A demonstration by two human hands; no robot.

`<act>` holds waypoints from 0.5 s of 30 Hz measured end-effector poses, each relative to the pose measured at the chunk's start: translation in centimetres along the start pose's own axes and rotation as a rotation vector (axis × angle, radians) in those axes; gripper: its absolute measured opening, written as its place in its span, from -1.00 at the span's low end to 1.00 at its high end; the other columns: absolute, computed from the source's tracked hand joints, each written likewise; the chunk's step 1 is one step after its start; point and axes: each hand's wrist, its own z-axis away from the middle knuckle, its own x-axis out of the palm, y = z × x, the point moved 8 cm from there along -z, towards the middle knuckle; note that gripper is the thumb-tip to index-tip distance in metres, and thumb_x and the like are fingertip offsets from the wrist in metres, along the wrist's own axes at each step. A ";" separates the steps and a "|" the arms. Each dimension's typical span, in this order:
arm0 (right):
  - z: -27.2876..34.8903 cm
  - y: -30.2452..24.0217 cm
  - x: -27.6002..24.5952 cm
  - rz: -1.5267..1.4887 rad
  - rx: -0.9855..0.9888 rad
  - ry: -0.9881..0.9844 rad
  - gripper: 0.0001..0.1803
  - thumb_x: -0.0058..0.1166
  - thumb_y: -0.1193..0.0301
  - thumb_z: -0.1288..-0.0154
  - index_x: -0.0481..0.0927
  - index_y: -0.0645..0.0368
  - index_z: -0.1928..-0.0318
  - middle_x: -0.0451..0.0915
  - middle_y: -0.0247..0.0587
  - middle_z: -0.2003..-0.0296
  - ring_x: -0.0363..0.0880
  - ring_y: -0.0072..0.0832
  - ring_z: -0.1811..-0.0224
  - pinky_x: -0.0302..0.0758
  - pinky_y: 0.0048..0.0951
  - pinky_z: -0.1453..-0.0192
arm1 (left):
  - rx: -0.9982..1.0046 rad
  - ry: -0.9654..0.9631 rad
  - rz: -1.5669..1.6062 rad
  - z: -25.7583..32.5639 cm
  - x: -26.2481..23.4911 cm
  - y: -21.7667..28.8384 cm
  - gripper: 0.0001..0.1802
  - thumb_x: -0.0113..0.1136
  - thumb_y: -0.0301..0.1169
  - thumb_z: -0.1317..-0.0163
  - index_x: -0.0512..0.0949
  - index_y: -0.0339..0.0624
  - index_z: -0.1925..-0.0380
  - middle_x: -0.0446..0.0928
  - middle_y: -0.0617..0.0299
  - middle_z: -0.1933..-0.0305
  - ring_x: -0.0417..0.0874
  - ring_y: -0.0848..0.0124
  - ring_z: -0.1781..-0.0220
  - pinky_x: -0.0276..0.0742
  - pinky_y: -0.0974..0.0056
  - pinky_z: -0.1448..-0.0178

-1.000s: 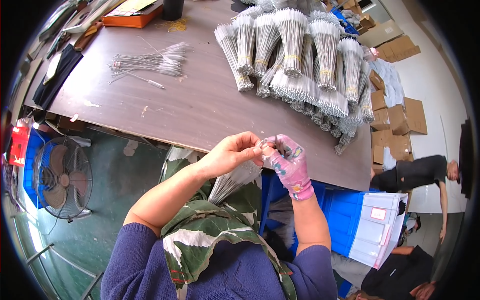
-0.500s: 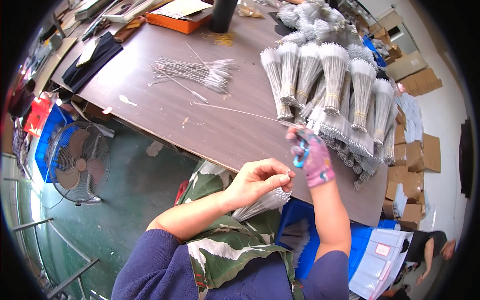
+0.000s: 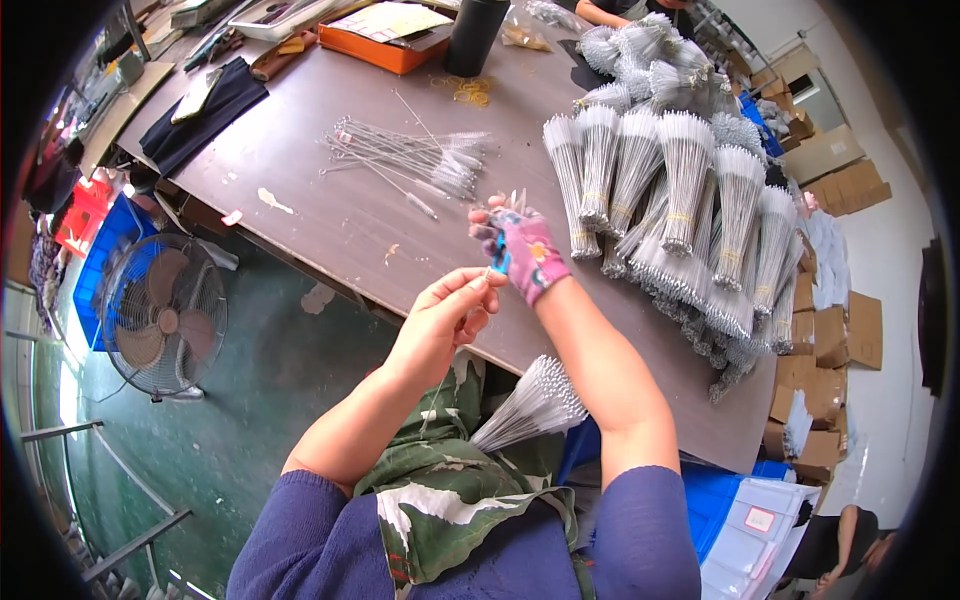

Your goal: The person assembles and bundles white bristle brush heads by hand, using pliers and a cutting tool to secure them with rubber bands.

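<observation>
Both close together, our left hand (image 3: 447, 312) pinches something tiny (image 3: 489, 273) while our gloved right hand (image 3: 527, 250) clasps a blue-handled tool (image 3: 502, 260); loose brushes (image 3: 405, 158) lie at their eleven o'clock, a brush bundle (image 3: 535, 405) at five.

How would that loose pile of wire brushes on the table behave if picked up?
The pile of wire brushes would probably splay, since the stems cross at different angles. Those thin, straight stems look fairly stiff, and the overlapping bristle ends might snag one another.
</observation>
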 end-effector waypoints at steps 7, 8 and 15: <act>11.3 -2.7 -4.9 0.304 0.067 -0.225 -0.77 -0.13 0.33 -0.35 0.43 0.17 0.08 0.54 -0.25 0.42 0.49 -0.59 0.58 0.35 -0.69 0.59 | -0.039 -0.059 -0.148 0.6 1.7 -2.8 -0.76 0.03 -0.34 -0.29 0.50 -0.18 0.10 0.45 0.38 0.45 0.20 0.73 0.56 0.09 0.60 0.50; 13.0 -3.1 -5.3 0.301 0.068 -0.214 -0.77 -0.13 0.33 -0.35 0.43 0.17 0.08 0.54 -0.25 0.42 0.49 -0.59 0.58 0.35 -0.69 0.59 | -0.049 -0.064 -0.146 0.6 1.9 -3.2 -0.76 0.03 -0.34 -0.29 0.50 -0.18 0.10 0.45 0.38 0.45 0.20 0.73 0.56 0.09 0.60 0.50; 20.5 -2.5 -7.9 0.510 0.150 -0.181 -0.67 -0.05 0.17 -0.33 0.52 0.22 0.27 0.51 -0.36 0.46 0.45 -0.69 0.58 0.35 -0.70 0.59 | -0.177 -0.210 -0.226 1.5 5.3 -5.9 -0.85 0.08 -0.37 -0.26 0.52 -0.16 0.23 0.50 0.38 0.42 0.29 0.73 0.50 0.13 0.60 0.45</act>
